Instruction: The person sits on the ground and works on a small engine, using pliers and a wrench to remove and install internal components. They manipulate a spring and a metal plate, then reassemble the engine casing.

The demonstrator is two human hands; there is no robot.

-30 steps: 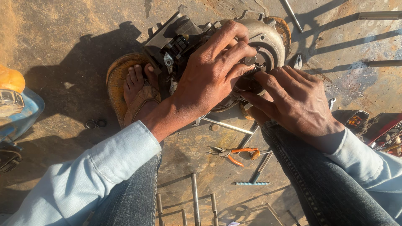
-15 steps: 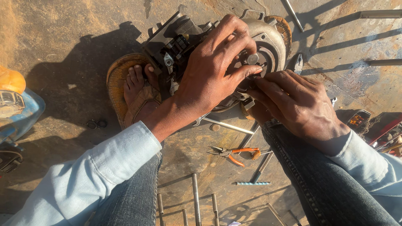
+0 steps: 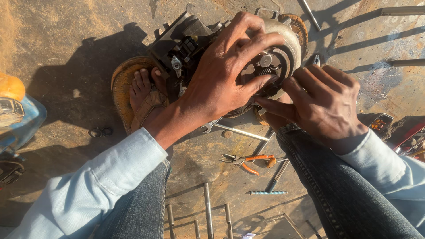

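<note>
A grey metal engine assembly (image 3: 186,42) with a round housing (image 3: 290,42) rests on the dirty floor between my feet. My left hand (image 3: 226,75) lies over the round housing, its fingers spread around the central hub and spring (image 3: 265,64). My right hand (image 3: 325,104) sits at the housing's lower right edge, its fingertips pressing into the rim beside the left thumb. What the right fingers pinch is hidden. My left foot in a brown sandal (image 3: 137,90) braces the assembly's left side.
Orange-handled pliers (image 3: 248,159) lie on the floor between my knees, with a spanner (image 3: 232,129), a blue-tipped tool (image 3: 265,192) and metal rods (image 3: 207,212) nearby. Two small rings (image 3: 101,132) sit left. A blue and orange object (image 3: 15,110) stands at the left edge.
My left hand has shifted slightly on the housing, uncovering more of the central hub. My right hand's fingers have moved in closer to the rim.
</note>
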